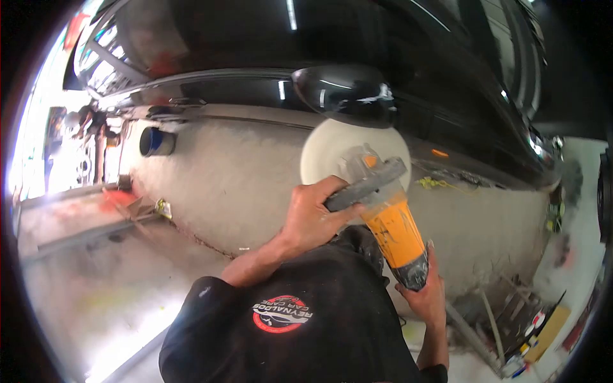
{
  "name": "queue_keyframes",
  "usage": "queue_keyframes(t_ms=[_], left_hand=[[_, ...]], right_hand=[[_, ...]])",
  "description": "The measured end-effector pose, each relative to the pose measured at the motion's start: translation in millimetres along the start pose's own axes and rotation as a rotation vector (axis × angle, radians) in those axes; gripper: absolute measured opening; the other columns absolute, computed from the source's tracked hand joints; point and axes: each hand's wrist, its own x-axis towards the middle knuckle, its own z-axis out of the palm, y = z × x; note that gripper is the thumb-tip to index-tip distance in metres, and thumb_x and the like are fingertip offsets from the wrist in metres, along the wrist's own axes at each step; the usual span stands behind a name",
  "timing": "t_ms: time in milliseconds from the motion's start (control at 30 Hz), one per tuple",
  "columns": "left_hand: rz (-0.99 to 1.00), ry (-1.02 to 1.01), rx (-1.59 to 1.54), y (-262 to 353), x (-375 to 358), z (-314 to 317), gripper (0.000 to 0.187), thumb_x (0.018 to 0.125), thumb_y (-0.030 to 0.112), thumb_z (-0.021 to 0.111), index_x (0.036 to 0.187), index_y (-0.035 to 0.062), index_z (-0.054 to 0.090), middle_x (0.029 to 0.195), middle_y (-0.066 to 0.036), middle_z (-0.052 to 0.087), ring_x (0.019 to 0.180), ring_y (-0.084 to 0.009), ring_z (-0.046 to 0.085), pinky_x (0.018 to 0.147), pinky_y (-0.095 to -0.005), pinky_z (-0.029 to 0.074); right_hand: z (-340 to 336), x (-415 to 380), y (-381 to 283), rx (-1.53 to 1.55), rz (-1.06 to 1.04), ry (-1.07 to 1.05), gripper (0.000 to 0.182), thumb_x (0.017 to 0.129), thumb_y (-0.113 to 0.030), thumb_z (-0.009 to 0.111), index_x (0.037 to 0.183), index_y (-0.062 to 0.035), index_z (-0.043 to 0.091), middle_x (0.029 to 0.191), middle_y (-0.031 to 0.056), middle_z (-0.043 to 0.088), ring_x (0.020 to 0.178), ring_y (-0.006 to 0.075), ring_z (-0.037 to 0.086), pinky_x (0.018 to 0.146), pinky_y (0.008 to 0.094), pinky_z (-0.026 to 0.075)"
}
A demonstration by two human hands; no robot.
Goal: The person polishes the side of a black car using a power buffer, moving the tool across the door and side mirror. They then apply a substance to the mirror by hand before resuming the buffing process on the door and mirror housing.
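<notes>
An orange and black power polisher (394, 235) with a round cream pad (325, 153) is held in front of my body. My left hand (313, 214) is wrapped round its dark front handle (373, 185). Around the black rear end of the polisher, my right hand (429, 290) is closed, with some fingers hidden beneath. The pad's far edge is at the black side mirror (348, 96) of a glossy black car (236, 38); whether they touch I cannot tell.
A dark blue bucket (157, 142) stands on the concrete floor (223, 166) near the car. Yellow-green cord (435, 183) lies at the car's lower edge. Panels (70, 220) fill the left side. Metal bars and assorted items, with a cardboard piece (550, 333), are at lower right.
</notes>
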Motion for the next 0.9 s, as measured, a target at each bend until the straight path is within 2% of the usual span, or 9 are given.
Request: queue_keyframes(t_ms=[133, 233, 367, 433, 533, 633, 767, 900], left_hand=[[0.017, 0.031, 0.023, 1, -4, -14, 0.025, 0.077, 0.011, 0.084, 0.093, -0.0009, 0.07, 0.072, -0.01, 0.07, 0.066, -0.0095, 0.066, 0.06, -0.0275, 0.052], [0.045, 0.055, 0.078, 2, -5, -33, 0.028, 0.077, 0.013, 0.084, 0.095, -0.0008, 0.069, 0.076, -0.014, 0.071, 0.067, -0.0158, 0.07, 0.062, -0.0296, 0.054], [0.129, 0.087, 0.15, -16, -6, -60, 0.029, 0.076, 0.014, 0.085, 0.096, -0.0002, 0.069, 0.08, -0.016, 0.071, 0.07, -0.023, 0.073, 0.062, -0.0312, 0.055], [0.154, 0.111, 0.151, -27, -5, -74, 0.029, 0.075, 0.014, 0.085, 0.096, 0.0002, 0.07, 0.081, -0.015, 0.071, 0.071, -0.0241, 0.073, 0.062, -0.0316, 0.055], [0.188, 0.149, 0.159, -35, -5, -94, 0.03, 0.074, 0.014, 0.085, 0.096, 0.0006, 0.07, 0.08, -0.015, 0.071, 0.071, -0.0246, 0.073, 0.062, -0.0315, 0.055], [0.184, 0.178, 0.172, -35, -8, -110, 0.031, 0.073, 0.013, 0.086, 0.095, 0.0002, 0.069, 0.078, -0.015, 0.07, 0.069, -0.0236, 0.073, 0.062, -0.0311, 0.055], [0.225, 0.207, 0.167, -27, -22, -131, 0.032, 0.072, 0.014, 0.088, 0.093, -0.0005, 0.069, 0.074, -0.014, 0.07, 0.065, -0.0212, 0.072, 0.061, -0.0308, 0.054], [0.35, 0.218, 0.187, -25, -29, -127, 0.032, 0.072, 0.015, 0.088, 0.092, -0.0004, 0.068, 0.075, -0.012, 0.07, 0.063, -0.0214, 0.07, 0.059, -0.031, 0.053]], right_hand=[[14, 5, 5, 0.049, -0.031, -0.012, 0.107, 0.071, -0.016, 0.085, 0.155, -0.0021, 0.022, 0.125, 0.0268, 0.065, 0.115, 0.0424, 0.065, 0.095, 0.0454, 0.053], [31, 12, 5, -0.004, 0.014, -0.028, 0.113, 0.064, -0.009, 0.089, 0.156, -0.0035, 0.023, 0.126, 0.0235, 0.065, 0.118, 0.0369, 0.065, 0.097, 0.0422, 0.052], [60, 28, -3, 0.007, -0.072, -0.016, 0.112, 0.067, -0.012, 0.089, 0.156, -0.004, 0.022, 0.126, 0.0251, 0.064, 0.117, 0.0389, 0.064, 0.097, 0.0437, 0.052], [73, 36, -16, 0.0, -0.109, -0.004, 0.109, 0.07, -0.015, 0.088, 0.156, -0.005, 0.022, 0.127, 0.0283, 0.063, 0.117, 0.0431, 0.063, 0.096, 0.0462, 0.053], [90, 46, -26, -0.056, -0.215, 0.045, 0.111, 0.069, -0.016, 0.089, 0.156, -0.0051, 0.021, 0.132, 0.0288, 0.06, 0.12, 0.0429, 0.062, 0.098, 0.0465, 0.051], [95, 50, -48, -0.055, -0.201, 0.017, 0.112, 0.068, -0.017, 0.089, 0.157, -0.0044, 0.021, 0.137, 0.0294, 0.056, 0.121, 0.0424, 0.061, 0.1, 0.0466, 0.051], [104, 50, -45, -0.061, -0.246, -0.004, 0.112, 0.07, -0.017, 0.089, 0.157, -0.0035, 0.019, 0.137, 0.0288, 0.055, 0.12, 0.0428, 0.061, 0.1, 0.0461, 0.051], [100, 40, -49, -0.041, -0.271, 0.033, 0.111, 0.072, -0.017, 0.088, 0.157, -0.0029, 0.018, 0.135, 0.0279, 0.058, 0.12, 0.0429, 0.061, 0.099, 0.0449, 0.052]])
